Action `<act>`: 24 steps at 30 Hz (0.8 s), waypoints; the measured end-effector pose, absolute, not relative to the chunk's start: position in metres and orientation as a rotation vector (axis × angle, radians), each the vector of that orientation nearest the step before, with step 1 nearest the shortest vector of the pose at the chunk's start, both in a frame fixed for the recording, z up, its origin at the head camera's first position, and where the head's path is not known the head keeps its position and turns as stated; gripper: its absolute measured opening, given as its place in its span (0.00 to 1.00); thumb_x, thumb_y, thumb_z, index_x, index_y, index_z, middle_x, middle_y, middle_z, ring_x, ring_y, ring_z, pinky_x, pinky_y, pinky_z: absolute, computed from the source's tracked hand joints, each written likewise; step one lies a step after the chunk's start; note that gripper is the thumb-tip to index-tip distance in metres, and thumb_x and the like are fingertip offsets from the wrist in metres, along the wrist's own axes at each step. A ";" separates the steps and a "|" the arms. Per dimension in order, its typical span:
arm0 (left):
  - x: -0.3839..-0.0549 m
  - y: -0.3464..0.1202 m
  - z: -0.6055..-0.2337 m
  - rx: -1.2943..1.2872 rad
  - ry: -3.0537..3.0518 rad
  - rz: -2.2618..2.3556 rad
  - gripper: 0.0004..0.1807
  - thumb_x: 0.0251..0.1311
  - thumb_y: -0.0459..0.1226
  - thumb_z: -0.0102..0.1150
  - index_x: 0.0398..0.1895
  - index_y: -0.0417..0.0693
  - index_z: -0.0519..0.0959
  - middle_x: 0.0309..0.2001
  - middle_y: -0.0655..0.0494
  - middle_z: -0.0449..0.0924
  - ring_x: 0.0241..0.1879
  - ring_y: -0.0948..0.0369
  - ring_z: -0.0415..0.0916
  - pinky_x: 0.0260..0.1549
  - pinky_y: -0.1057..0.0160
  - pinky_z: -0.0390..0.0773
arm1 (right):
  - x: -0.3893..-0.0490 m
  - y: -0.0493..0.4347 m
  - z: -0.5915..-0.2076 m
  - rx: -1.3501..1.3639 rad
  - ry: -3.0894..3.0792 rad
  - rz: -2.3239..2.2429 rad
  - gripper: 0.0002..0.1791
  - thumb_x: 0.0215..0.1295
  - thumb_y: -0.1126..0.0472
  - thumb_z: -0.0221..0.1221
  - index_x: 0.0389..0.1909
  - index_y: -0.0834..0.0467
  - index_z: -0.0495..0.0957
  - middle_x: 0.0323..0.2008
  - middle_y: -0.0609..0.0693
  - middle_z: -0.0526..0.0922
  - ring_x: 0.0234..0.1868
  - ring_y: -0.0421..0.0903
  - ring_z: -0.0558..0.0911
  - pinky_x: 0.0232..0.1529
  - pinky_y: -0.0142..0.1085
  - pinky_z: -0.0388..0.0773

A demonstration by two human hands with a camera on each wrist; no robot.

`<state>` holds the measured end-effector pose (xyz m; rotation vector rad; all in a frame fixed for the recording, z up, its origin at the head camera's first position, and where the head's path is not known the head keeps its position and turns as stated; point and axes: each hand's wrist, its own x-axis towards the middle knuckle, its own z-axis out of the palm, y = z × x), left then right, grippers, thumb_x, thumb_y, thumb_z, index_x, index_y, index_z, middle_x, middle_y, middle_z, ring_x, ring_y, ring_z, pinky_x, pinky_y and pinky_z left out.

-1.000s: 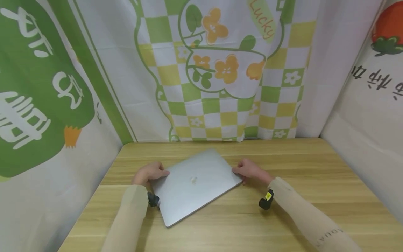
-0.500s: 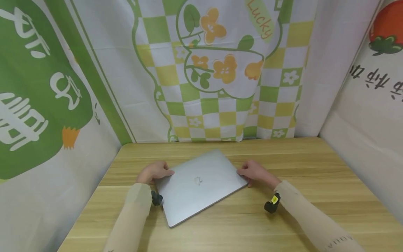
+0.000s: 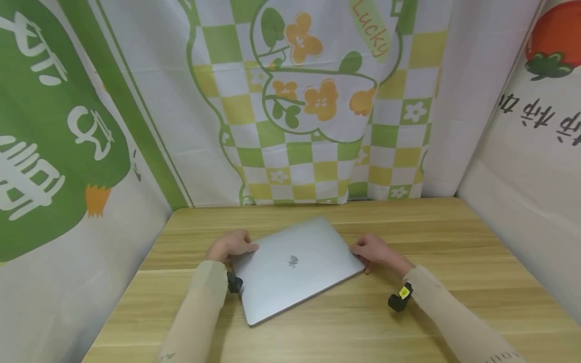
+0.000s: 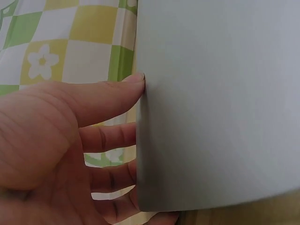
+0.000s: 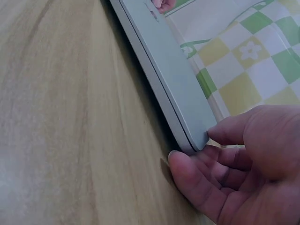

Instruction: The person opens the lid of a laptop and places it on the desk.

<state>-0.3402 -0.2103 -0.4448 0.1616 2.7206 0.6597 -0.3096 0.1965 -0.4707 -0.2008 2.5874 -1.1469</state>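
Observation:
A closed silver laptop (image 3: pixel 304 277) with an apple logo on its lid lies turned at an angle between both hands in the head view. My left hand (image 3: pixel 233 244) grips its left edge, thumb on the lid; in the left wrist view the fingers (image 4: pixel 110 137) pass beneath the laptop (image 4: pixel 220 103). At the right corner, my right hand (image 3: pixel 375 250) pinches the laptop. From the right wrist view, the thumb lies on top and fingers curl under the corner of the laptop (image 5: pixel 173 79), with a dark shadow below its edge.
The laptop is over a wooden table (image 3: pixel 408 322). A patterned curtain (image 3: pixel 317 166) hangs along the table's back edge, with printed cloth walls at left (image 3: pixel 131 222) and right (image 3: pixel 522 191). Each wrist carries a small black camera (image 3: pixel 399 298).
Both hands and the laptop have shifted slightly to the right in the head view, while the background has slid slightly left. The grip of each hand looks unchanged.

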 end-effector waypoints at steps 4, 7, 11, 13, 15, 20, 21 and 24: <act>-0.344 -0.200 -0.444 0.189 2.705 0.668 0.19 0.62 0.50 0.62 0.44 0.44 0.77 0.36 0.51 0.77 0.32 0.56 0.71 0.23 0.61 0.74 | -0.307 0.200 -0.468 -0.190 2.613 -1.119 0.17 0.70 0.58 0.55 0.22 0.61 0.77 0.15 0.49 0.75 0.14 0.42 0.76 0.17 0.35 0.80; -0.345 -0.193 -0.441 0.195 2.671 0.693 0.18 0.61 0.49 0.63 0.42 0.45 0.77 0.36 0.51 0.76 0.33 0.56 0.71 0.25 0.60 0.75 | -0.306 0.201 -0.468 -0.171 2.601 -1.122 0.17 0.70 0.57 0.55 0.21 0.61 0.77 0.15 0.49 0.75 0.14 0.43 0.76 0.18 0.36 0.81; -0.343 -0.187 -0.437 0.210 2.655 0.697 0.16 0.61 0.47 0.63 0.40 0.44 0.77 0.35 0.51 0.76 0.33 0.56 0.70 0.25 0.60 0.76 | -0.303 0.204 -0.468 -0.148 2.591 -1.124 0.17 0.70 0.57 0.56 0.22 0.61 0.77 0.15 0.50 0.75 0.15 0.43 0.77 0.18 0.36 0.81; -0.343 -0.184 -0.436 0.226 2.658 0.689 0.16 0.61 0.48 0.63 0.41 0.44 0.77 0.36 0.50 0.76 0.34 0.56 0.71 0.25 0.59 0.76 | -0.302 0.205 -0.468 -0.129 2.596 -1.119 0.17 0.70 0.57 0.56 0.22 0.61 0.77 0.16 0.50 0.75 0.15 0.43 0.77 0.18 0.36 0.81; -0.343 -0.182 -0.436 0.223 2.659 0.690 0.16 0.61 0.47 0.63 0.41 0.44 0.77 0.36 0.50 0.76 0.34 0.56 0.71 0.25 0.60 0.76 | -0.301 0.207 -0.468 -0.117 2.601 -1.115 0.17 0.70 0.56 0.56 0.23 0.61 0.78 0.16 0.50 0.75 0.15 0.43 0.77 0.18 0.36 0.81; -0.347 -0.175 -0.440 0.241 2.679 0.662 0.17 0.61 0.48 0.63 0.43 0.45 0.77 0.37 0.51 0.77 0.34 0.56 0.72 0.23 0.60 0.76 | -0.298 0.213 -0.466 -0.084 2.599 -1.111 0.17 0.70 0.55 0.56 0.24 0.61 0.78 0.16 0.50 0.76 0.16 0.44 0.77 0.19 0.35 0.80; -0.348 -0.173 -0.441 0.249 2.683 0.651 0.17 0.61 0.48 0.63 0.44 0.45 0.78 0.38 0.51 0.77 0.34 0.56 0.72 0.23 0.60 0.76 | -0.298 0.215 -0.466 -0.079 2.597 -1.109 0.17 0.71 0.55 0.56 0.24 0.61 0.78 0.16 0.50 0.76 0.16 0.44 0.77 0.19 0.35 0.80; -0.349 -0.168 -0.442 0.270 2.694 0.630 0.19 0.62 0.49 0.63 0.46 0.44 0.77 0.40 0.51 0.78 0.36 0.56 0.72 0.25 0.59 0.76 | -0.297 0.220 -0.468 -0.061 2.594 -1.107 0.18 0.71 0.54 0.55 0.25 0.61 0.78 0.16 0.50 0.75 0.15 0.44 0.77 0.18 0.35 0.80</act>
